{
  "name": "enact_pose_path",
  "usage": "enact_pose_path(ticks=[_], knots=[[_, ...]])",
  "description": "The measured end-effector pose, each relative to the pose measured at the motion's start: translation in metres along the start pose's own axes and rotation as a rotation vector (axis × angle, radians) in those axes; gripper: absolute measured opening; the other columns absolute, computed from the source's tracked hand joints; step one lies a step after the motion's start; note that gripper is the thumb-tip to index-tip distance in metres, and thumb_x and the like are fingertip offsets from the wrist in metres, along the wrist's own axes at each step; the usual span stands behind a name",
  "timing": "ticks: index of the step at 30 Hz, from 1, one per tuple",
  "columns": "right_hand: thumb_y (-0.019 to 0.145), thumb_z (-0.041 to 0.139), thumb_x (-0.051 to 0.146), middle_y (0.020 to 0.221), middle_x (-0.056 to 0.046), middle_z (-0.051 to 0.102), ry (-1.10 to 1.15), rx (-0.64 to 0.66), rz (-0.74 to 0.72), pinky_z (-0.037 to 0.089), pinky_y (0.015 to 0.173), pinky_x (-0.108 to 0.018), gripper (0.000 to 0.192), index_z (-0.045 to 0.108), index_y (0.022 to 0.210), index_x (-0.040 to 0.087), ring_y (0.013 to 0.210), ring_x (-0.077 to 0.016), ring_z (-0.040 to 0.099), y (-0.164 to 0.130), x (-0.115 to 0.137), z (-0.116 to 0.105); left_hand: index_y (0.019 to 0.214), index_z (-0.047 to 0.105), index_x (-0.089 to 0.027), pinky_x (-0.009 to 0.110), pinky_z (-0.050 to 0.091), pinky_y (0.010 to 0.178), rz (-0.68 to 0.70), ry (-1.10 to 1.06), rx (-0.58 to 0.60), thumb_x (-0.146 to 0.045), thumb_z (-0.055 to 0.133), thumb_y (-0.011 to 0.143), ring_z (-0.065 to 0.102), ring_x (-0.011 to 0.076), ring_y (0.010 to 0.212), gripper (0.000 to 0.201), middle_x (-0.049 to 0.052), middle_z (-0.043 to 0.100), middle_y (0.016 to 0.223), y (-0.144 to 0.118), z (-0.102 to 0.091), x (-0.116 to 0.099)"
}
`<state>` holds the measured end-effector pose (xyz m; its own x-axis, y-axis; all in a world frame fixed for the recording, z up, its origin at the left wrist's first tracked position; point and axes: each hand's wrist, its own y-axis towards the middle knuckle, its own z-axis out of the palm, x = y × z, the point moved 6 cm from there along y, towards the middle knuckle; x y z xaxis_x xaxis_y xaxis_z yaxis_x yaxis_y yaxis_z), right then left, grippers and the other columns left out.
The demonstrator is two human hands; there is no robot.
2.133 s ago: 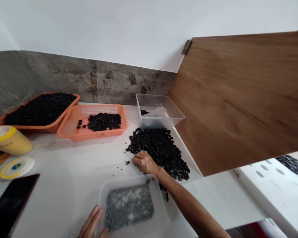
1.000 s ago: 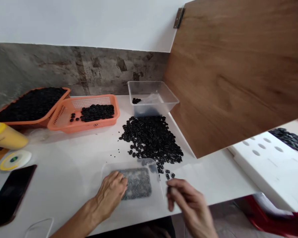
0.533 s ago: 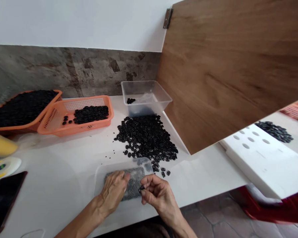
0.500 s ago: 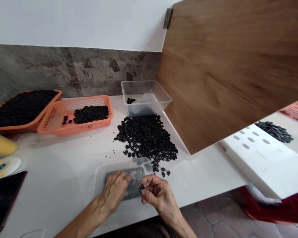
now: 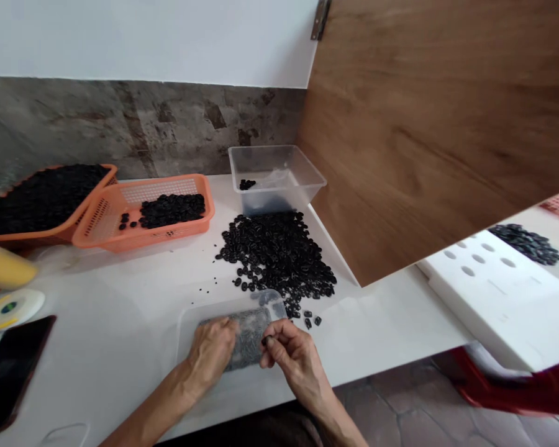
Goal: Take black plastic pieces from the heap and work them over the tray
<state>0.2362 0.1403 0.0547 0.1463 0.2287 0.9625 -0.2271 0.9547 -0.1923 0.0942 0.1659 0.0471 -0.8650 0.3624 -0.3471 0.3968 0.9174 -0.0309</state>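
Observation:
My right hand (image 5: pixel 292 354) pinches a small black plastic piece (image 5: pixel 267 340) between thumb and fingers, above the right end of a clear plastic tray (image 5: pixel 186 329). In that tray lies a heap of tiny grey metal pieces (image 5: pixel 248 347), too fine to make out singly. My left hand (image 5: pixel 213 344) is over the tray's left part, fingers curled together and their tips smeared; whatever they hold is hidden. Just behind the tray spreads a pile of small black plastic pieces (image 5: pixel 279 254), several of them loose near my right hand.
At the back stands a clear bin (image 5: pixel 279 192) with a few black pieces. Orange baskets (image 5: pixel 144 239) of black pieces are at the left, near a tape roll (image 5: pixel 13 310) and phone (image 5: pixel 16 372). A wooden panel (image 5: pixel 428 124) slants over the right side, beside a white box (image 5: pixel 484 304).
My left hand has shifted slightly left over the tray, its fingers more closed. My right hand still holds the black piece, now turned a little. The view has shifted slightly.

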Motion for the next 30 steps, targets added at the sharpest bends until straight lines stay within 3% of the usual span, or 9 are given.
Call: enact_pose_path(ticks=[5, 8, 11, 17, 22, 26, 30], knots=[[0.086, 0.06, 0.036, 0.063, 0.002, 0.053, -0.107, -0.013, -0.035, 0.039, 0.056, -0.023, 0.024, 0.063, 0.094, 0.014, 0.055, -0.0103, 0.051, 0.004, -0.002, -0.001, 0.079, 0.066, -0.017, 0.018, 0.046, 0.052, -0.038, -0.194, 0.013, -0.007, 0.042, 0.079, 0.062, 0.012, 0.054, 0.026, -0.001, 0.066, 0.061, 0.001, -0.008, 0.016], [0.083, 0.062, 0.031, 0.065, 0.003, 0.053, -0.087, 0.005, -0.026, 0.04, 0.057, -0.023, 0.022, 0.061, 0.098, 0.016, 0.056, -0.0102, 0.051, 0.007, -0.002, 0.001, 0.08, 0.068, -0.017, 0.028, 0.049, 0.064, -0.054, -0.154, 0.008, -0.004, 0.043, 0.075, 0.065, 0.0185, 0.066, 0.029, 0.005, 0.069, 0.072, -0.002, -0.008, 0.021], [0.082, 0.062, 0.03, 0.068, 0.003, 0.053, -0.052, 0.03, -0.007, 0.04, 0.056, -0.022, 0.021, 0.058, 0.098, 0.016, 0.055, -0.0094, 0.052, 0.008, -0.002, 0.003, 0.07, 0.067, -0.017, 0.033, 0.045, 0.061, -0.065, -0.092, 0.013, -0.005, 0.043, 0.071, 0.064, 0.0247, 0.069, 0.026, 0.01, 0.066, 0.072, -0.009, -0.004, 0.023], [0.082, 0.059, 0.025, 0.061, 0.004, 0.05, -0.125, 0.056, -0.034, 0.04, 0.055, -0.022, 0.012, 0.06, 0.089, 0.016, 0.054, -0.0097, 0.049, 0.009, 0.0, 0.005, 0.06, 0.059, -0.018, 0.03, 0.035, 0.055, -0.112, -0.169, 0.036, -0.005, 0.042, 0.071, 0.056, 0.0208, 0.057, 0.025, 0.004, 0.057, 0.06, -0.017, 0.001, 0.027], [0.081, 0.058, 0.022, 0.058, 0.004, 0.051, -0.187, 0.063, -0.029, 0.037, 0.054, -0.023, 0.013, 0.065, 0.091, 0.016, 0.053, -0.0102, 0.048, 0.009, -0.001, 0.005, 0.057, 0.059, -0.019, 0.027, 0.035, 0.056, -0.196, -0.425, 0.054, -0.012, 0.049, 0.074, 0.051, 0.0158, 0.055, 0.021, 0.0, 0.054, 0.055, -0.015, -0.008, 0.028], [0.08, 0.059, 0.021, 0.056, 0.004, 0.052, -0.162, 0.054, -0.018, 0.037, 0.054, -0.023, 0.014, 0.066, 0.091, 0.015, 0.052, -0.0097, 0.047, 0.009, -0.001, 0.007, 0.079, 0.066, -0.016, 0.024, 0.042, 0.052, -0.33, -0.746, 0.076, -0.028, 0.049, 0.082, 0.054, 0.0137, 0.052, 0.021, 0.0, 0.059, 0.057, -0.016, -0.008, 0.032], [0.079, 0.063, 0.025, 0.059, 0.003, 0.052, -0.065, 0.071, -0.02, 0.038, 0.052, -0.021, 0.016, 0.068, 0.091, 0.015, 0.051, -0.0087, 0.047, 0.01, -0.002, 0.014, 0.092, 0.066, -0.013, 0.025, 0.047, 0.056, -0.42, -1.012, 0.041, -0.037, 0.057, 0.079, 0.057, 0.0128, 0.054, 0.029, 0.002, 0.065, 0.062, -0.018, -0.005, 0.033]])
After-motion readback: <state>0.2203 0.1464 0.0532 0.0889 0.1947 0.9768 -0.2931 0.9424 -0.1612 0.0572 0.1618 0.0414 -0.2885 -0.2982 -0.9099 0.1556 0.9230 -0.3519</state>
